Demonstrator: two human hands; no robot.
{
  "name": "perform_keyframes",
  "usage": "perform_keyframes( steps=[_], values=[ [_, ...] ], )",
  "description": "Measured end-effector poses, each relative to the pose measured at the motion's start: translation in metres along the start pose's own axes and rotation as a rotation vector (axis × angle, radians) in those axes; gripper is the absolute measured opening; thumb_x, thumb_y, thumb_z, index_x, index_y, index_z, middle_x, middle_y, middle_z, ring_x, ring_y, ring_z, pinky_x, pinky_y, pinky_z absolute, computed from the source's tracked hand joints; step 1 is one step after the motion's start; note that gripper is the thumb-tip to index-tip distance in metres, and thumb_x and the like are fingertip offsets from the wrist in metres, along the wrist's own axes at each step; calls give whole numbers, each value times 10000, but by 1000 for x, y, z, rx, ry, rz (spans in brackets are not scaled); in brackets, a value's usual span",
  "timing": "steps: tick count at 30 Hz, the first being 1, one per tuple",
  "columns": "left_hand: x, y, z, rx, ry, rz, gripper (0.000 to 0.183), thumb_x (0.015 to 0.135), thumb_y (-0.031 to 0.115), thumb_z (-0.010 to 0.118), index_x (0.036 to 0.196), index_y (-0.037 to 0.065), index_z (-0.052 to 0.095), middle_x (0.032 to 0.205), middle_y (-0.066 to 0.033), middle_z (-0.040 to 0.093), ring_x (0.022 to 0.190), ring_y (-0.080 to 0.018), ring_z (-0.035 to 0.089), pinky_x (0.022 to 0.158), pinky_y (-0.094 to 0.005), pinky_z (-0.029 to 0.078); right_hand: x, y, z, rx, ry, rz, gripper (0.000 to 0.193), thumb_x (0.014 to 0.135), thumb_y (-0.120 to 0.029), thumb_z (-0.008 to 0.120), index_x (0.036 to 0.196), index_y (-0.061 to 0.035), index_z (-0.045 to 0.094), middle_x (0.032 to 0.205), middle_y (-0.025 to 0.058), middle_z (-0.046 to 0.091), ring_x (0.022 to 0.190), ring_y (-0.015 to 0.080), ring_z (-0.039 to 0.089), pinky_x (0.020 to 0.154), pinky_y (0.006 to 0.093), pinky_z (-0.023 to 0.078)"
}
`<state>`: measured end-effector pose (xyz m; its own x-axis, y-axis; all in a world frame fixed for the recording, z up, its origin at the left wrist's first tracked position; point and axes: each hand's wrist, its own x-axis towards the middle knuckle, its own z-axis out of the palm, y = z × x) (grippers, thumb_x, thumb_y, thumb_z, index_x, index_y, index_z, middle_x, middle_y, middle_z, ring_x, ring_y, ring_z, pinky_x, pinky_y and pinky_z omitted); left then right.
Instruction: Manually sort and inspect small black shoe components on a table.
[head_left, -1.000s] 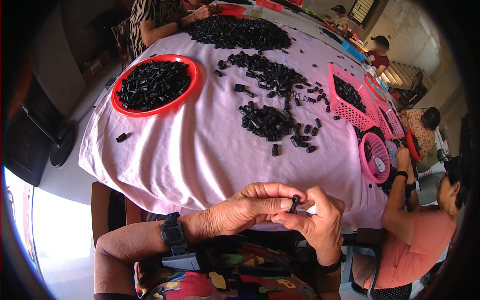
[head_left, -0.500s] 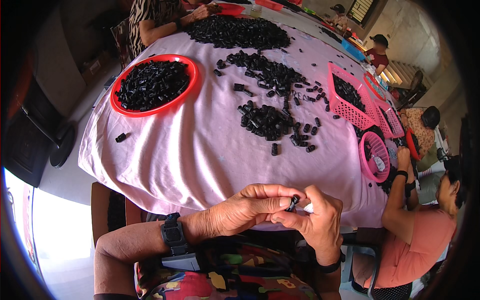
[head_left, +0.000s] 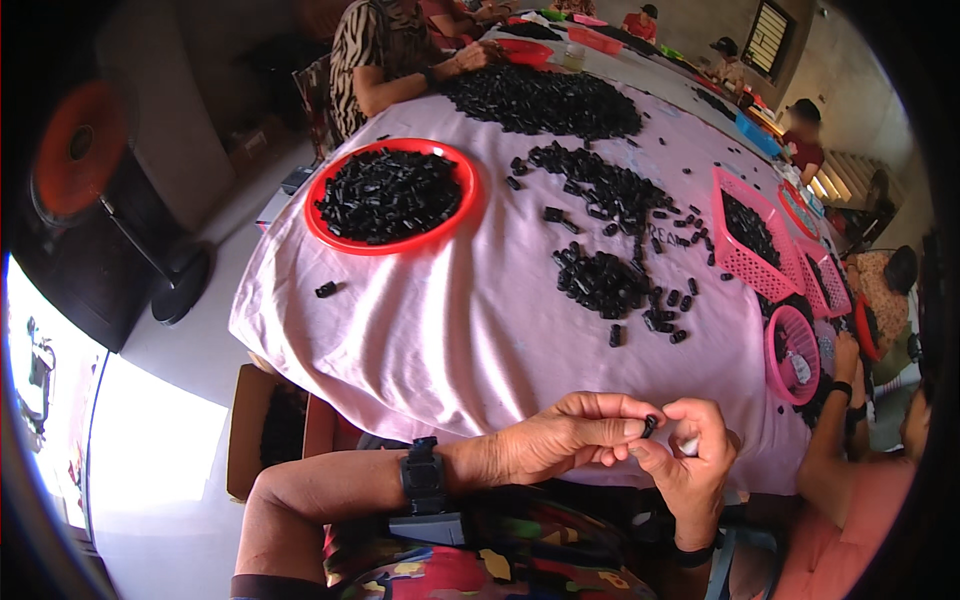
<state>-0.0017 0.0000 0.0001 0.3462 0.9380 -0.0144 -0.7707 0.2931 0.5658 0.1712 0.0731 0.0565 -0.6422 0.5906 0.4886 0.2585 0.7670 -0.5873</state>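
Pink cloth (head_left: 400,350): it is covering the table in front of you and folding at the near left; any tug there risks dragging what is resting on it.
Co-worker (head_left: 850,510): this person is sitting to your right; the dark picture rim is cutting off much of the head and body.
Large heap (head_left: 545,100): black pieces are lying massed toward the far side, burying most of one another.
Red tray (head_left: 474,200): it is standing near the table's left side, heaped with black pieces; a knock would probably be spilling some.
Left hand (head_left: 580,435): your thumb and forefinger are pinching the small black piece.
Right hand (head_left: 695,455): your fingers are curling just beside that piece; whether they are gripping it cannot be told.
White patch (head_left: 688,447): it is showing among your right fingers; its nature is unclear.
Small black piece (head_left: 650,426): it is sitting between your hands; a slipping fingertip pinch could be dropping it, and your fingers are hiding its ends.
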Motion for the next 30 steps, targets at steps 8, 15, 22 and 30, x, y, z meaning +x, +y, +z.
perform_keyframes(
  steps=[8,15,22,30],
  values=[
    [-2,-2,1,-91,-21,17,276,918,137,602,1183,68,566,981,4,589,854,-85,549,829,-209,464,-2,-4,11,347,48,6,170,823,-67,704,919,16,591,704,71,640,522,100,593,474,211,448],
    [2,-2,3,-81,-41,-47,266,915,150,608,1165,61,591,1007,4,607,864,-78,553,835,-208,465,-3,1,7,415,54,30,141,839,-46,678,935,28,607,699,61,655,549,85,606,495,192,458],
    [-4,9,16,14,37,-55,269,933,163,591,1188,80,589,963,40,599,830,-36,549,809,-186,469,0,0,6,451,14,2,142,843,-49,676,946,22,610,728,83,679,587,76,638,474,178,446],
    [0,22,34,159,8,33,359,914,91,594,1262,54,514,1166,-31,580,1117,-117,524,981,-271,386,3,1,-3,451,123,47,127,849,-54,680,919,10,597,697,50,647,589,69,626,475,182,444]
  ],
)
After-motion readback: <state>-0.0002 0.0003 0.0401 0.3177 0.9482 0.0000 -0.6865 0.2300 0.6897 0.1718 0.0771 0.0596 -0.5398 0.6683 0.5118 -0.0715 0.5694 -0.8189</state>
